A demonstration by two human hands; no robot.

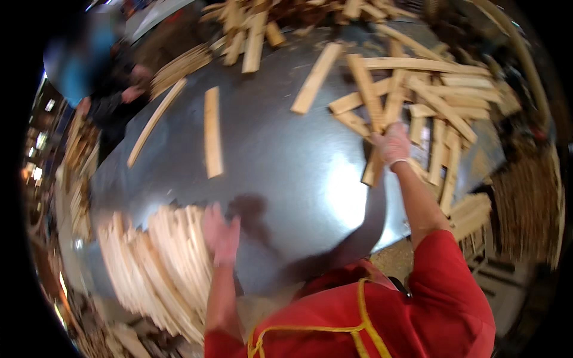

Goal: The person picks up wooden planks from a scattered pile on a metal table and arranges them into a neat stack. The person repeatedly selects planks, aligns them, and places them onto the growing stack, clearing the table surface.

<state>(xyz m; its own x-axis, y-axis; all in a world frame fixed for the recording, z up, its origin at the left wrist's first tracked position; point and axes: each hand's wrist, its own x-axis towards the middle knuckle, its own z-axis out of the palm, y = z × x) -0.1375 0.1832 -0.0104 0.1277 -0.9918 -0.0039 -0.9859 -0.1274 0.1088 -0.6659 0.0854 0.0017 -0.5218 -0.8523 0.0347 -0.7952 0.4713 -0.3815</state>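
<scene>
My right hand (394, 145), in a pale thin glove, is closed on a wooden slat (394, 106) at the near left edge of a loose heap of slats. Other slats cross there, and the hand hides where they overlap. By the right side of a row of slats standing packed together (170, 256), my left hand (221, 235), also gloved, is open with its thumb apart. It is slightly blurred; whether it touches the row I cannot tell. Single slats (212, 131) lie farther up the dark metal table (268, 155).
A co-worker in dark sleeves (116, 98) stands at the far left, hands near a bundle of slats (181, 68). More wood is piled along the far edge (256, 36). A stack of thin wood (525, 203) stands off the table's right side.
</scene>
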